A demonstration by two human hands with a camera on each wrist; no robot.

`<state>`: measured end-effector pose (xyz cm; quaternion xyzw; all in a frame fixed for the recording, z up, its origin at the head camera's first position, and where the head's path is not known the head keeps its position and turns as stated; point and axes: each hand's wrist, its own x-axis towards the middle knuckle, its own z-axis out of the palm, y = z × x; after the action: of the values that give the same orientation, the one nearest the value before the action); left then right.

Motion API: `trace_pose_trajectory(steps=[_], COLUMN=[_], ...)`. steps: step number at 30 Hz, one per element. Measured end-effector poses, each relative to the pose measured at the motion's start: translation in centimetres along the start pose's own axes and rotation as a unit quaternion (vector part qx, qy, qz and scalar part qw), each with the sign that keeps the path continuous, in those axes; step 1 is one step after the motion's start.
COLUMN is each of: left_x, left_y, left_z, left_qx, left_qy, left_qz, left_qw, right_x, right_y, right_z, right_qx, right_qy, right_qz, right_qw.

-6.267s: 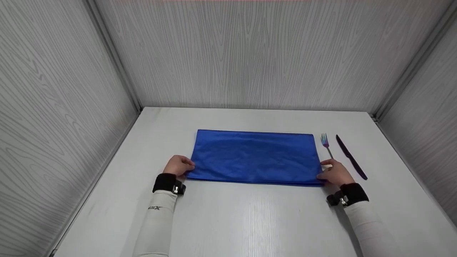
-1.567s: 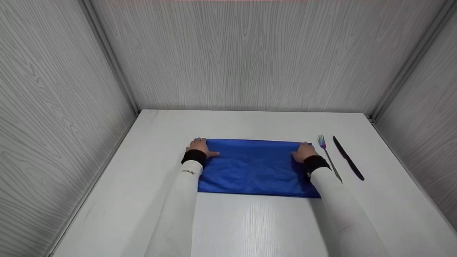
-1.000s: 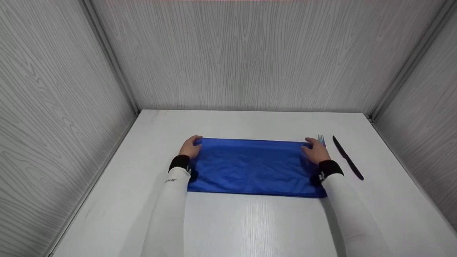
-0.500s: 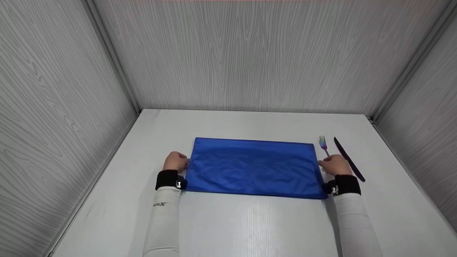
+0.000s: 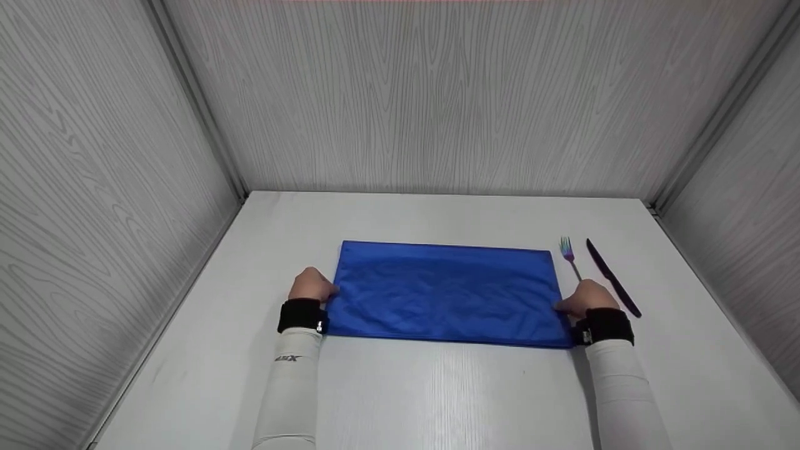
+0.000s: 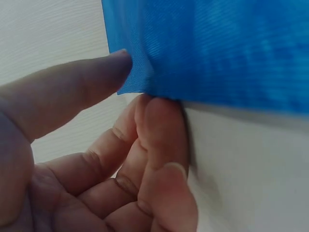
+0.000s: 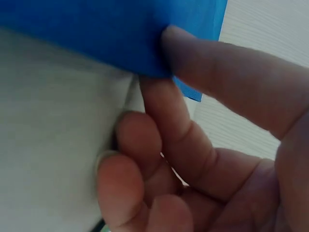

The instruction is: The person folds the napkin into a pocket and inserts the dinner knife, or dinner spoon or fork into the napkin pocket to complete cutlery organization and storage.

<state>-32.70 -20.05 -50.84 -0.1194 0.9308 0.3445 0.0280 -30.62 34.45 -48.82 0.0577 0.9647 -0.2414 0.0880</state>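
A folded blue cloth [image 5: 444,294] lies lightly wrinkled across the middle of the white table, its long edges running left to right. At its left side my left hand [image 5: 311,285] pinches the edge; in the left wrist view the thumb [image 6: 106,72] presses on top and the curled fingers meet the edge from below. My right hand [image 5: 586,298] pinches the right edge, thumb [image 7: 203,60] above and index finger tucked under the fabric [image 7: 111,34]. A fork [image 5: 567,249] with rainbow-tinted tines lies just beyond the right hand, which hides its handle end.
A dark table knife [image 5: 612,278] lies slanted to the right of the fork. Grey wood-grain panels enclose the table [image 5: 437,400] at the back [image 5: 425,94], left [image 5: 94,187] and right [image 5: 744,162].
From the cloth's far corners, where they lay spread, both hands have drawn back along its short sides and now pinch its edges. The fork and knife have stayed in place.
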Motion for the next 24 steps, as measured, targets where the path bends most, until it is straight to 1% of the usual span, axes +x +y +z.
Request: trace_pose_trajectory(steps=[3,5,8,10,12,13,17,19,21,24], left_x=[-0.1,-0.2,-0.2,-0.2,-0.2,-0.2,-0.3,-0.3,-0.3,-0.3], left_y=[0.0,0.1,0.1,0.2,0.3,0.4,0.7,0.7,0.8,0.8], left_z=[0.0,0.0,0.0,0.0,0.0,0.0,0.3,0.4,0.4,0.5], left_qx=[0.006,0.010,0.017,0.019,0.019,0.018,0.013,0.011,0.011,0.016], left_qy=[0.005,0.005,0.004,0.004,0.005,0.004,-0.005,-0.011,-0.013,-0.012], left_qz=[-0.002,-0.006,-0.010,-0.010,-0.007,-0.006,0.009,0.014,0.014,0.009], left_qw=[1.0000,0.9999,0.9998,0.9998,0.9998,0.9998,0.9999,0.9998,0.9998,0.9998], right_x=[-0.1,-0.1,0.2,0.4,0.8,0.9,1.5,1.6,1.6,1.3], right_y=[-0.1,-0.2,-0.2,-0.2,-0.1,0.0,0.5,0.8,1.2,1.6], right_z=[0.2,0.3,0.4,0.4,0.4,0.3,0.0,-0.2,-0.4,-0.7], right_qx=[-0.008,-0.004,0.017,0.030,0.036,0.037,0.042,0.051,0.061,0.065], right_qy=[-0.003,-0.014,-0.038,-0.046,-0.041,-0.032,0.021,0.022,0.003,-0.052], right_qz=[-0.010,-0.015,-0.013,-0.011,-0.015,-0.018,-0.043,-0.044,-0.042,-0.034], right_qw=[0.9999,0.9998,0.9991,0.9984,0.9984,0.9986,0.9980,0.9975,0.9973,0.9959])
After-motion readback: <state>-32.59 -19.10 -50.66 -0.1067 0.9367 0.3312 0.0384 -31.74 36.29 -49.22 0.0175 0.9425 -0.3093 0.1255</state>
